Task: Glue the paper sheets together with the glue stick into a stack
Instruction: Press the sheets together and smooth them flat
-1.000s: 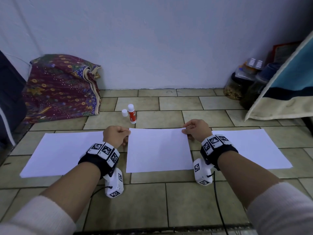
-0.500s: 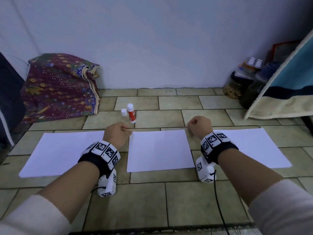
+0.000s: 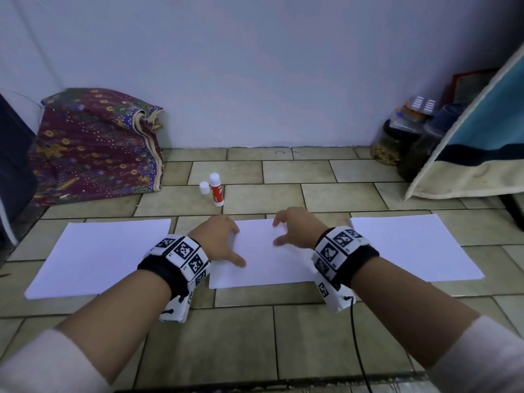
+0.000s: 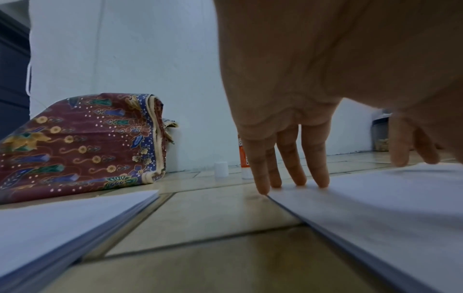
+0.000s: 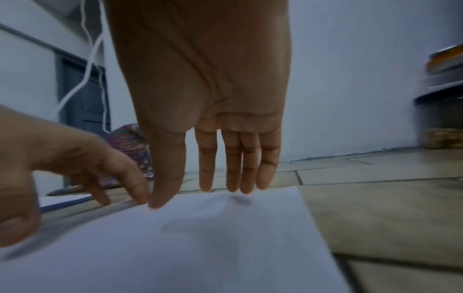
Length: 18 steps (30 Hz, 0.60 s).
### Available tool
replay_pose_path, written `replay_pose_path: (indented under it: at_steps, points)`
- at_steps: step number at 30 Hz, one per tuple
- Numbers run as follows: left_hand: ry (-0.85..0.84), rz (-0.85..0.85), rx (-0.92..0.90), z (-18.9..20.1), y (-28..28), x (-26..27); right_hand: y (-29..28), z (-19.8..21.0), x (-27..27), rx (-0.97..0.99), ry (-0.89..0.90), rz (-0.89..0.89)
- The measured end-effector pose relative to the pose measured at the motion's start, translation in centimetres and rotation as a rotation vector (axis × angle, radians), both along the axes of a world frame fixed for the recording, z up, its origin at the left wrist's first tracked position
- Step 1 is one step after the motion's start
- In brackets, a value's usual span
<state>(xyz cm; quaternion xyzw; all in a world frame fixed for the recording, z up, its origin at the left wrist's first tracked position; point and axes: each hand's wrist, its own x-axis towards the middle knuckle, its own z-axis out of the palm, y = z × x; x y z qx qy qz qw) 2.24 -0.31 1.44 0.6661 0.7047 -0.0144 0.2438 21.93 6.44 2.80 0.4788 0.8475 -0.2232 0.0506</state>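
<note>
A: Lying flat on the tiled floor (image 3: 255, 330) are three white rectangular paper sheets in a row; the middle sheet (image 3: 266, 268) is sitting under both hands.

B: What is the left hand (image 3: 218, 239) doing?

A: It is spreading its fingers (image 4: 293, 164) straight down, tips touching the middle sheet's far left corner, one tip right at the edge. It is holding nothing. The thumb is reaching out over the paper.

B: And the right hand (image 3: 297, 231)?

A: It is hovering over the sheet's far part with its fingers (image 5: 240, 164) straight and loosely spread, gripping nothing. Whether the tips are touching the paper, I cannot tell; the wrist view is blurring there.

B: Where is the glue?

A: The red-and-white glue stick (image 3: 216, 190) is standing upright on the floor beyond the middle sheet, with its small white cap (image 3: 204, 188) standing just beside it on the left.

B: The other papers?

A: The left white sheet (image 3: 99, 256) and the right white sheet (image 3: 411, 248) are lying apart from the middle one, with bare tile between. A folded maroon patterned cloth (image 3: 93, 146) is leaning against the wall at far left.
</note>
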Motion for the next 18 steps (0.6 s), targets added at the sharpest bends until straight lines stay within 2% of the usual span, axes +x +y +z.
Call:
replay_pose_path:
  at_steps: [3,9,13,18]
  points:
    - [0.068,-0.061,-0.042,0.6,-0.1,0.1,-0.8,-0.2,-0.9,-0.012,-0.138,0.068]
    - [0.117,-0.152,-0.086,0.8,-0.5,-0.2,-1.8,-0.2,-1.7,0.075,-0.25,0.109]
    - [0.132,-0.18,-0.075,0.4,-0.8,-0.4,-2.2,0.0,-2.1,0.097,-0.284,0.106]
    - [0.264,-0.228,-0.065,-0.3,-1.1,-0.1,-3.3,-0.5,-3.6,0.141,-0.369,0.045]
